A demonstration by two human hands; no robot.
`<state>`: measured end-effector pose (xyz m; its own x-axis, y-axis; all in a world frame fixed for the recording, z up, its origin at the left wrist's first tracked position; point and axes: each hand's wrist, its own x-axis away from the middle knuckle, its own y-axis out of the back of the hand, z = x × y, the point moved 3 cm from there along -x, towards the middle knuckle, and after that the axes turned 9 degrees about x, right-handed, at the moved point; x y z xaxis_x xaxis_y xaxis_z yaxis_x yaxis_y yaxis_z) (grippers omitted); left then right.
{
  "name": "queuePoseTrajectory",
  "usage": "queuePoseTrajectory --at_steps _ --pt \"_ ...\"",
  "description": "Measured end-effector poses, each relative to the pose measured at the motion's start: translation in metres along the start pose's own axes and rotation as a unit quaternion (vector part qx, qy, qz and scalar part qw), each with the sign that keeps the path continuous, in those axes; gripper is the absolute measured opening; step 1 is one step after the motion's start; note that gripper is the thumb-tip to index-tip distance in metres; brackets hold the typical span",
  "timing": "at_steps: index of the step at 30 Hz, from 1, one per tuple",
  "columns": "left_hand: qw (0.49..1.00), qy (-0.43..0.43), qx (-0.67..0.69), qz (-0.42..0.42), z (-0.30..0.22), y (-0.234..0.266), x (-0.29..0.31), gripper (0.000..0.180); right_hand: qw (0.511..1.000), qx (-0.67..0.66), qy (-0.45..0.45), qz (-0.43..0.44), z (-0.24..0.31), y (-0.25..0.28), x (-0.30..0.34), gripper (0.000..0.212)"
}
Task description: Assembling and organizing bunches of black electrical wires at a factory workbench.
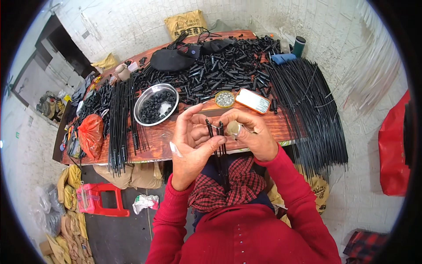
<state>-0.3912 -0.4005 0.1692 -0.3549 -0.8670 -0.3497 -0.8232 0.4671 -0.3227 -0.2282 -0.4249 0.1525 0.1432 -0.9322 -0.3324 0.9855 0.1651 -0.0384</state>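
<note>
Above the front edge of the wooden table [160,141], several thin black rods [223,169] with thicker black ends hang downward between my hands. My left hand [191,145] is closed on them, thumb pressed across; a white strip of tape sticks to its wrist side. Close to the rods' upper ends, my right hand [259,134] pinches with a pale cover [233,128] on its thumb. Its fingertips touch the ends, and something small and light-coloured spans between them; I cannot make out what it is.
Beyond my hands stand a steel bowl [137,115] of small black rings, a round tin [224,99] of tiny metal pieces and a phone [252,101]. Black tubular parts [215,72] heap behind. Rod bundles lie left [118,127] and right [303,110]. A red stool [116,200] stands lower left.
</note>
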Motion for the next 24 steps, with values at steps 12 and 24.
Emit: queuePoseTrajectory --at_steps 12,24 --pt "0.991 -0.052 -0.107 -0.066 0.007 -0.006 0.002 0.063 0.984 -0.171 -0.048 -0.03 -0.017 -0.001 -0.012 0.036" --pt "0.997 0.013 0.081 -0.013 0.022 0.01 -0.006 0.056 0.972 -0.223 -0.07 0.005 -0.022 -0.012 -0.016 0.033"
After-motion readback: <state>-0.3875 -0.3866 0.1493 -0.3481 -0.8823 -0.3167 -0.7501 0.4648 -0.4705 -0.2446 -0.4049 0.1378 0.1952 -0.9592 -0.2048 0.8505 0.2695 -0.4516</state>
